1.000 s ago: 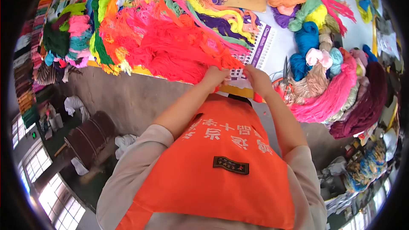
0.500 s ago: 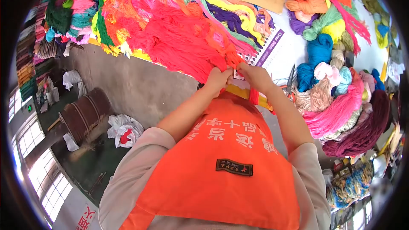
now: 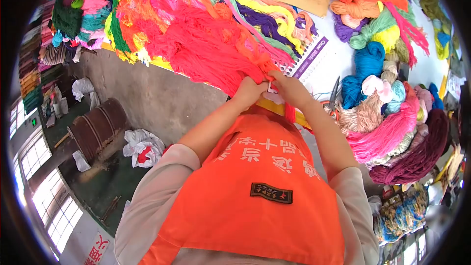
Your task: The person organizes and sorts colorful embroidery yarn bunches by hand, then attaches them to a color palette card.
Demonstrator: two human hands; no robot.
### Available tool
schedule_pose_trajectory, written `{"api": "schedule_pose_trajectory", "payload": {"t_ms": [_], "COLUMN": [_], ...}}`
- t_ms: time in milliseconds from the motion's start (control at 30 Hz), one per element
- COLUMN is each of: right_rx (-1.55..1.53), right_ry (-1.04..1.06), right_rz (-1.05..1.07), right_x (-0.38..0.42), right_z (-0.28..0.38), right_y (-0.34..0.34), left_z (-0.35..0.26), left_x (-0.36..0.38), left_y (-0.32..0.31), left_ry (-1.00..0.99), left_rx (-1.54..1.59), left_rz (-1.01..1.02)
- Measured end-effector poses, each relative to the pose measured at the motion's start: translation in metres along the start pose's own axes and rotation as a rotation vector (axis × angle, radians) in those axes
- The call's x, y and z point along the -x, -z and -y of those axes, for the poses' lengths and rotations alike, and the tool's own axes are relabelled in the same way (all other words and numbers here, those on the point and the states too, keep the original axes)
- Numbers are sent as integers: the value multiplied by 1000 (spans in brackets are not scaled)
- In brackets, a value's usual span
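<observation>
2 hands (image 3: 250,91) (image 3: 290,88), 1 pair of scissors (image 3: 333,95), 1 spiral-bound card (image 3: 310,56), 1 barrel (image 3: 95,128), 1 orange vest (image 3: 260,191)

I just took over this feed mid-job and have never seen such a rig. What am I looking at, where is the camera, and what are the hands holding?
There is no machine here: a person works with two bare hands. The single picture comes from a camera on their head, looking down past an orange vest, which is why the edges curve. The left hand and right hand meet at the table's near edge, pinching orange yarn over a white card with a purple edge. How tightly the fingers close is hidden. On the table lie a red yarn pile, scissors, a blue skein and pink yarn. A barrel stands on the floor.
</observation>
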State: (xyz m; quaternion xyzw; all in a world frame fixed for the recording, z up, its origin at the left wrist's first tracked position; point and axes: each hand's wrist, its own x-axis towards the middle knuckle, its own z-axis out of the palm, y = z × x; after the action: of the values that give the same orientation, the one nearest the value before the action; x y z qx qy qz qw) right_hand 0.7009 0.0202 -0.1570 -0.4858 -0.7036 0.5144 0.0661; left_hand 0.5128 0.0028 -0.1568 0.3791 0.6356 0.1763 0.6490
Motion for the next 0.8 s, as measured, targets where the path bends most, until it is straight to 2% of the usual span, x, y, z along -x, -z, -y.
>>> {"api": "schedule_pose_trajectory", "payload": {"t_ms": [67, 200, 267, 300, 367, 400, 467, 500, 567, 600, 800], "right_rx": [-98, -151, -143, -150, -154, -125, -100, -85, -78, -85, -91], "right_ry": [-33, -43, -65, -51, -39, -34, -27, -45, -59, -35, -19], "right_rz": [-34, -51, -30, -34, -40, -54, -67, -61, -58, -76, -106], "right_x": [1, 1, 1, 1, 2, 2, 2, 1, 1, 2, 2], "right_z": [-4, -5, -3, -4, -6, -8, -9, -8, -7, -8, -10], "right_y": [-2, -4, -3, -3, -4, -6, -7, -6, -9, -10, -13], "left_z": [-5, -14, -11, -7, -2, -4, -10, -2, -2, -10, -17], "left_x": [3, 3, -4, -6, -10, -10, -6, -9, -7, -1, -3], "left_y": [9, 17, 20, 19, 16, 20, 40, 52, 86, 93, 84], "left_ry": [226, 209, 174, 174, 4, 3, -82, -49, 123, 138, 200], "left_rx": [287, 299, 103, 103, -130, -130, -413, -233, 15, 92, 227], "left_rz": [29, 103, 177, 178, 134, 134, -26, -121, -50, 47, -25]}}
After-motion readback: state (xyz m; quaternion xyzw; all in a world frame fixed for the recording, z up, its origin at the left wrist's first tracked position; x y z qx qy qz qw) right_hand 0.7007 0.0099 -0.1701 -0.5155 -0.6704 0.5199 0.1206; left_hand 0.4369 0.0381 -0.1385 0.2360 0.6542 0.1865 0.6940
